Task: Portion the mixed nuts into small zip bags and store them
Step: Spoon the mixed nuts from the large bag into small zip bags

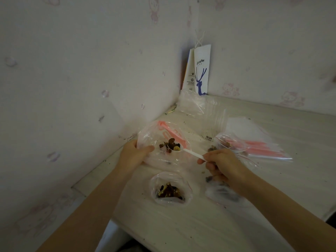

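Note:
My left hand grips the edge of a large clear bag with a pink zip strip, holding its mouth open. Mixed nuts lie inside it. My right hand pinches the handle of a white plastic spoon; its bowl sits in the bag's mouth, loaded with nuts and a banana chip. A small zip bag with a portion of nuts lies on the table in front of me. Another small bag with dark pieces lies under my right wrist. A third filled small bag lies beyond my right hand.
A stack of flat unused zip bags with pink strips lies at the right. A clear plastic cup and crumpled plastic stand toward the corner, before a white paper coffee bag. Crumbs dot the white table; walls close in left and behind.

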